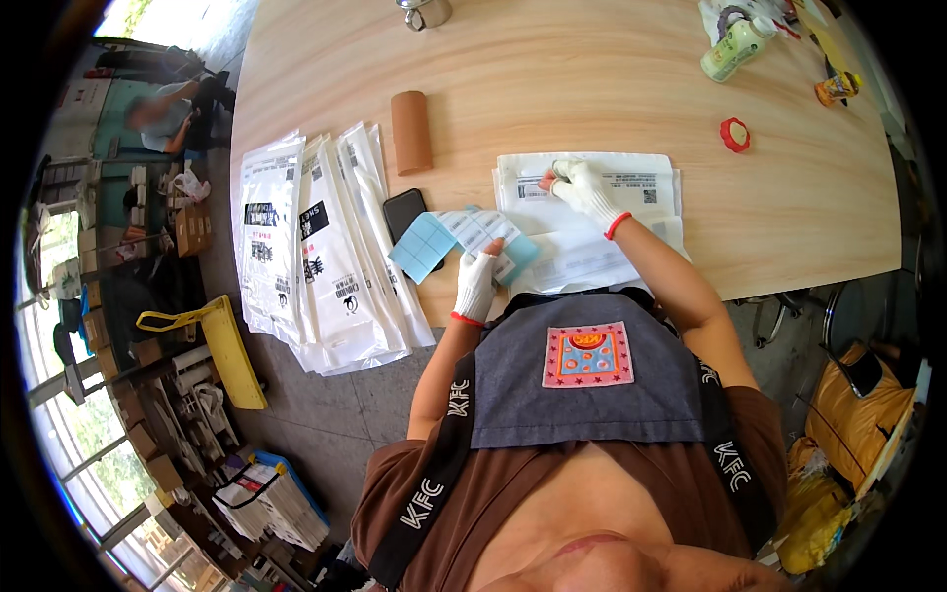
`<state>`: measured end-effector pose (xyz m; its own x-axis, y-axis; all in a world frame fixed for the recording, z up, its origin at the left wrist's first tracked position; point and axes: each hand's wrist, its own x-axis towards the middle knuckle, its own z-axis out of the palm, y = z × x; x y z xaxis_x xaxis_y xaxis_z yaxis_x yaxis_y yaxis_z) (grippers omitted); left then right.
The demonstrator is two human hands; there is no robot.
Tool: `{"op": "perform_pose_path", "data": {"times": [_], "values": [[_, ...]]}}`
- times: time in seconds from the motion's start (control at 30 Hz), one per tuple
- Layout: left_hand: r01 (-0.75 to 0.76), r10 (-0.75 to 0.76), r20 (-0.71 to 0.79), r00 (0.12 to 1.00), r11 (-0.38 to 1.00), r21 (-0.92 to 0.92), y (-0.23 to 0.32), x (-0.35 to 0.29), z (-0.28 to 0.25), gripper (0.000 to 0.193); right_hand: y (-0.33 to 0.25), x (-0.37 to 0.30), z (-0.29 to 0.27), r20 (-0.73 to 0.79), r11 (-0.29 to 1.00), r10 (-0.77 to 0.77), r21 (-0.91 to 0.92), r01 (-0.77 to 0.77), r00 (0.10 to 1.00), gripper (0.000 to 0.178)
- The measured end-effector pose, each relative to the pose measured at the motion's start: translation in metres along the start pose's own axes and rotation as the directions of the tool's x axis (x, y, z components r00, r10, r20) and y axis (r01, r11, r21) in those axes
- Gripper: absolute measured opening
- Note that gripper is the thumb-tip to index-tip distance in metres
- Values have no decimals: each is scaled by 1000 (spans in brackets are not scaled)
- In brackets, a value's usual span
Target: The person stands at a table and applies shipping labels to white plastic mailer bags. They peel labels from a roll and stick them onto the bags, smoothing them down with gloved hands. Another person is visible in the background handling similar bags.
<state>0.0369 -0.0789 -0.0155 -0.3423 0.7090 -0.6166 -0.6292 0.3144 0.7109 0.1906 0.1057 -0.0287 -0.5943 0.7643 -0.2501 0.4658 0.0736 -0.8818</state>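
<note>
My left hand point(477, 283), in a white glove, holds a strip of light blue label sheets point(426, 244) that fans out over the table's near edge. My right hand point(584, 187), also gloved, presses its fingertips on the printed label of a white mailing bag point(592, 212) lying flat in front of me. The label strip overlaps the bag's left side. A black phone point(403, 211) lies partly under the strip.
A fanned stack of white plastic mailers point(308, 252) hangs over the wooden table's point(552, 89) left edge. A brown tape roll point(410, 131), a green bottle point(734, 49), a red cap point(735, 134) and a metal cup point(425, 12) sit farther back. Another person sits far left. A yellow bag is at right.
</note>
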Motion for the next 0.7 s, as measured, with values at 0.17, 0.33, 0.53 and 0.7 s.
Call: {"op": "perform_pose_path", "data": {"times": [0.17,0.33,0.53,0.7], "values": [[8,-8,6,1000,1000,9,-2,2,-5,33,-18,6,2,-40,964,-11,-266,0,999,15],[28,-28,18,999,999,15,2,-2,-2,33,-18,6,11,-152,933,-84,-358,25,985,13],[14,-13,30,999,1000,-18,-1,-1,-3,33,-23,3,12,-172,910,-162,-406,80,972,11],[16,-15,29,999,1000,-8,-2,0,-5,32,-18,3,17,-233,907,-238,-400,130,943,12]]}}
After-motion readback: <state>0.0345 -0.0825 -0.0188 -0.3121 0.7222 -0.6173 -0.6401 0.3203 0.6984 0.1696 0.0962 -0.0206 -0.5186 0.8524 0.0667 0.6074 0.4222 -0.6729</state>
